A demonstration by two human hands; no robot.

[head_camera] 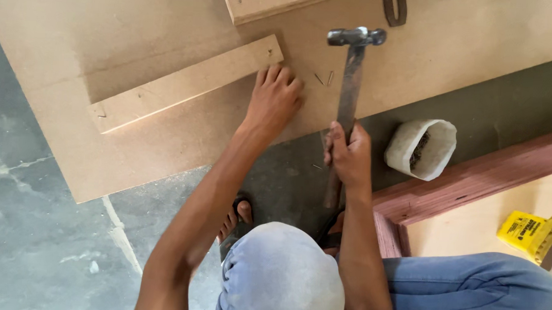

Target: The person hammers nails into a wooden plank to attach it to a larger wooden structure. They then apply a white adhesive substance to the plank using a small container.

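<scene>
My right hand (349,152) grips the wooden handle of a ball-peen hammer (351,78), whose steel head hovers over a large fibreboard sheet (166,139). My left hand (277,97) rests fingers-down on the sheet, just below the right end of a narrow wooden strip (187,84) that lies diagonally on it. Two loose nails (324,78) lie on the sheet between my left hand and the hammer. Whether my left fingers pinch anything is hidden.
A white bag of nails (423,148) stands open on the dark floor to the right. A reddish plywood frame (471,180) lies at lower right, with a yellow box (530,234) inside it. My knees in blue jeans (284,277) fill the bottom. Another board (263,2) lies at top.
</scene>
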